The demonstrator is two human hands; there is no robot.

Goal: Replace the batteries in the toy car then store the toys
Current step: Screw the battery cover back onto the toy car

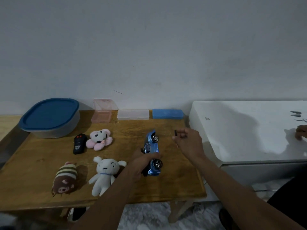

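A: Blue shiny toy car (152, 146) is tipped on its side, wheels facing right, over the brown wooden table (174, 180).
B: Who has it?
A: The left hand (142, 163). Its fingers curl round the car's middle.
B: And the right hand (189, 143)?
A: Just beside the car, pinching a small dark tool (175, 132).
B: What else?
A: Left of it lie a white soft puppy (106, 171), a brown stripy soft toy (65, 178), a pink soft toy (99, 139) and a black remote (79, 144). At the back are a grey tub with a blue lid (49, 117), a pink box (101, 115), a clear box (132, 114) and a blue box (167, 113).
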